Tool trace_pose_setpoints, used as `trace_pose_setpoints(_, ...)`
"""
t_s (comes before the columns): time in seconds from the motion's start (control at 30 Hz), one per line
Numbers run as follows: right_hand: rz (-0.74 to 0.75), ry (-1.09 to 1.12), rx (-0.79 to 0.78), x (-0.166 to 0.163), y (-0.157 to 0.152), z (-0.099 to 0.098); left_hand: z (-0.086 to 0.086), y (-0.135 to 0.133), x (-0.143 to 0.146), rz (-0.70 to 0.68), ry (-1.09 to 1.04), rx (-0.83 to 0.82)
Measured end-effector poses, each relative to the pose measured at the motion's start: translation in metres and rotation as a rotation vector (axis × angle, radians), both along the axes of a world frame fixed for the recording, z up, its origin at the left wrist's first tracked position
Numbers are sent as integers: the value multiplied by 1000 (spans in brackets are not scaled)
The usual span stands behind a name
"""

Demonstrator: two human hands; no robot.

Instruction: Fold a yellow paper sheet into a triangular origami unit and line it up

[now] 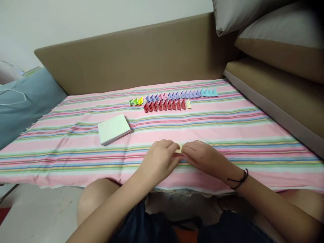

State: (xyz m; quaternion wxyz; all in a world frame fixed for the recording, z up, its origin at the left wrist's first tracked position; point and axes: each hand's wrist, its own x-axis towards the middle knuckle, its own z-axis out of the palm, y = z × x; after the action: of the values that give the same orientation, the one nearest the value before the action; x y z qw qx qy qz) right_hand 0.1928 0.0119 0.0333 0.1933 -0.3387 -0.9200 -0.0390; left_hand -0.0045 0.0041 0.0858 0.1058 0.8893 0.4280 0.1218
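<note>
1. Brown backrest [136,57], which stood before a pale wall [106,15].
2. Grey and brown cushions [283,50], which were stacked at the right.
3. Blue cushion [32,108], left, on which a white cord [25,98] lay.
4. Striped cloth [220,131], which lay spread.

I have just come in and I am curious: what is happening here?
A person's left hand and right hand hold a small pale paper just above a striped cloth; the fingers hide most of it. Beyond, little folded shapes are lined up: red ones in front, with a cream one at the row's right end, and mostly purple ones behind. A white stack lies to the left.
</note>
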Motion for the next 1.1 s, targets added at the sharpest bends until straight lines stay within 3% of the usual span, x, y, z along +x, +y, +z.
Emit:
trace_pose_setpoints(0.17,-124,203,-268,0,2,26,-6,24,14,-41,-148,-14)
trace_pose_setpoints(0.37,-178,331,-610,-3,0,27,-19,22,1,-65,-237,-140)
trace_pose_setpoints(0.83,-258,392,-865,5,5,47,-4,21,-14,-65,-149,-150)
trace_pose_setpoints(1.0,-294,481,-1060,33,8,39,0,40,-40,-2,-122,-145)
trace_pose_setpoints(1.1,-312,524,-1155,41,9,28,0,49,-51,148,-101,6)
